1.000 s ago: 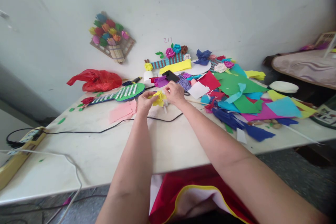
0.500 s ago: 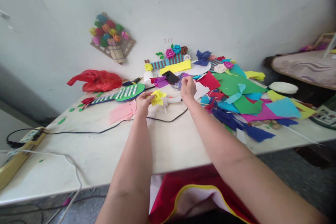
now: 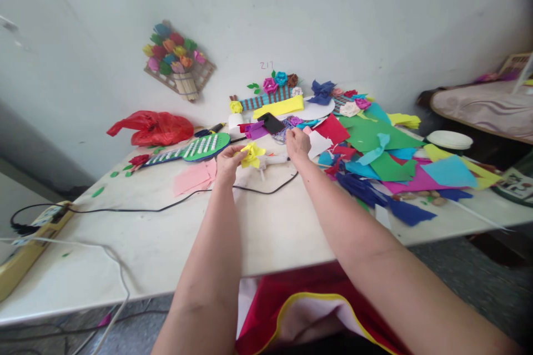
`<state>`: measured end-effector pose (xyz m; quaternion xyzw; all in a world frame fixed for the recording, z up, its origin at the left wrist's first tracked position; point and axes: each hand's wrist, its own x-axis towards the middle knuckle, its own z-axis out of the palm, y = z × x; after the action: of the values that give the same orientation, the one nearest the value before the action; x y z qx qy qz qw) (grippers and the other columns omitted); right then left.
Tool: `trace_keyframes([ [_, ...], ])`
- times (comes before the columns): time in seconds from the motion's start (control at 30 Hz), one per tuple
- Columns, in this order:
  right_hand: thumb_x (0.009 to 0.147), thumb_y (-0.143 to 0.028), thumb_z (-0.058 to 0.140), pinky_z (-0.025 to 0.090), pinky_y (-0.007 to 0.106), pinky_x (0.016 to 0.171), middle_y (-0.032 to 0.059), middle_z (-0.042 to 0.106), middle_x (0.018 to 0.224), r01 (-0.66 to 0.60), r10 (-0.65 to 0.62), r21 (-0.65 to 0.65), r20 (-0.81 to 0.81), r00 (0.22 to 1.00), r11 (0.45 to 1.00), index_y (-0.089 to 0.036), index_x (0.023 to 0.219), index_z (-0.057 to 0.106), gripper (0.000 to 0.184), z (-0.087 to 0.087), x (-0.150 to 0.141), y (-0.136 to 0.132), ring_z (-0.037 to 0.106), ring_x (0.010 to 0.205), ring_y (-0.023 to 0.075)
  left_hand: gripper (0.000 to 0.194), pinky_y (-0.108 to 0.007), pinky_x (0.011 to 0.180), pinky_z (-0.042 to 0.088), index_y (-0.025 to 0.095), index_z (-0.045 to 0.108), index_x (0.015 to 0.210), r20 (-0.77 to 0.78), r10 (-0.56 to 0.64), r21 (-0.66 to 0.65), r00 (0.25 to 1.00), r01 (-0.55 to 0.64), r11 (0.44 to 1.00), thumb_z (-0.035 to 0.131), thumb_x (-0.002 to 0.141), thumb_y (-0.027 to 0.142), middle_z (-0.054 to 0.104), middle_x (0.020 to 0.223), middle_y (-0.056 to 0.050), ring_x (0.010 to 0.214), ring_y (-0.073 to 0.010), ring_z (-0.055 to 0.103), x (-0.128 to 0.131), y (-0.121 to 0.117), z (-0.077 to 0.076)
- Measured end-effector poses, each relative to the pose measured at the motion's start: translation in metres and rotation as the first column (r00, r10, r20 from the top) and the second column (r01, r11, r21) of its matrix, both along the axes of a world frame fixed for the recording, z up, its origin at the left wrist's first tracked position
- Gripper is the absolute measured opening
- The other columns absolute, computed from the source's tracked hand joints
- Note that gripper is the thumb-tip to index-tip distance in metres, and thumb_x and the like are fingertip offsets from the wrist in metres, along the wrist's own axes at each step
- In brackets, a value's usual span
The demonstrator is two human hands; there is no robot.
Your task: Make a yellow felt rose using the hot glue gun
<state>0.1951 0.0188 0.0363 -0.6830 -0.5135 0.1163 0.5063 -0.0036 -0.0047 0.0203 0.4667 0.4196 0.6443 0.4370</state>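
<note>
Between the fingertips of my left hand (image 3: 230, 164) is a yellow paper flower (image 3: 252, 155), held up over the table. My right hand (image 3: 298, 145) hovers a short way to the right of it with fingers pinched together; whatever they hold, if anything, is too small to make out. Behind and below the flower lies a white glue gun (image 3: 272, 160), partly covered by the flower, its tip near my right wrist. A black phone (image 3: 271, 123) rests just beyond my hands. Pink paper sheets (image 3: 195, 176) lie left of my left hand.
A black cord (image 3: 158, 210) crosses the white table (image 3: 200, 255) from a yellow power strip (image 3: 45, 238). Coloured paper pieces (image 3: 378, 138) heap up on the right. At the left are a green woven racket shape (image 3: 206, 147) and a red plastic bag (image 3: 154, 128).
My right hand has come down slightly, showing a purple flower behind it. The yellow flower stays in my left hand, turned a little and shifted slightly right.
</note>
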Motion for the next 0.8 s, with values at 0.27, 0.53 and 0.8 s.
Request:
trace_keyframes([
  [0.27,0.089,-0.033,0.049,0.044,0.033,0.073,0.0051,0.068,0.074,-0.087,0.086,0.039,0.031,0.996,0.995,-0.023,0.067,0.06,0.026,-0.007,-0.005,0.005,0.058,0.077,0.0222,0.037,-0.025,0.055,0.043,0.018,0.07,0.068,0.053,-0.002,0.011,0.999,0.002,1.0,0.086,0.039,0.034,0.067,0.064,-0.001,0.058,-0.014,0.06,-0.003,0.006,-0.005],
  [0.53,0.087,-0.028,0.05,0.046,0.034,0.079,0.0033,0.073,0.082,-0.223,0.219,0.037,0.088,0.972,0.974,-0.022,0.086,0.07,0.021,-0.009,-0.014,0.002,0.065,0.085,0.0216,0.035,-0.025,0.053,0.042,0.018,0.069,0.069,0.125,-0.018,0.031,0.992,0.014,0.999,0.084,0.041,0.033,0.066,0.064,0.0,0.056,-0.0129,0.059,-0.004,0.007,-0.006],
  [0.8,0.087,-0.03,0.053,0.046,0.03,0.075,0.0024,0.073,0.079,-0.346,0.345,-0.006,0.086,0.935,0.938,-0.021,0.08,0.07,0.02,-0.007,-0.023,-0.002,0.065,0.077,0.0182,0.033,-0.025,0.054,0.043,0.019,0.069,0.07,0.127,-0.004,0.03,0.992,0.001,1.0,0.083,0.043,0.034,0.067,0.067,-0.001,0.058,-0.0132,0.059,-0.006,0.01,-0.008],
])
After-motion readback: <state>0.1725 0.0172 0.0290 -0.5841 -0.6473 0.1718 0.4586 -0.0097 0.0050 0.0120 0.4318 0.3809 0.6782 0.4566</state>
